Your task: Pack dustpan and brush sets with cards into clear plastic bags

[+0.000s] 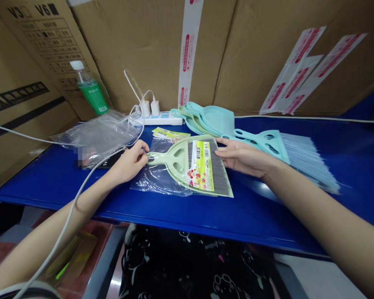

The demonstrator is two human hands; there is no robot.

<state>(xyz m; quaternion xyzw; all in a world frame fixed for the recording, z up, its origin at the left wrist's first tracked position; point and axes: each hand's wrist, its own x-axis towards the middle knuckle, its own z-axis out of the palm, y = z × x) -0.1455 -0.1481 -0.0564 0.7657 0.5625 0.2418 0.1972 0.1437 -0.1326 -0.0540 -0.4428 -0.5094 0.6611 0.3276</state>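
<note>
A pale green dustpan and brush set (178,161) with grey bristles lies flat in front of me, a yellow printed label card (202,166) on top of it. My left hand (134,161) pinches the end of its handle, fingers curled. At the bristle side, my right hand (241,157) grips the set's far right edge with thumb and fingers. Clear plastic bags (157,180) lie partly under the set, with more yellow label cards (170,133) behind it.
Behind are stacked light blue dustpans (218,118); blue brushes (305,155) lie to the right. A power strip (162,119) with chargers, a loose plastic bag (96,131) and a green-labelled bottle (92,93) stand or lie left. A white cable (77,195) crosses my left arm. Cardboard boxes (143,50) wall the back.
</note>
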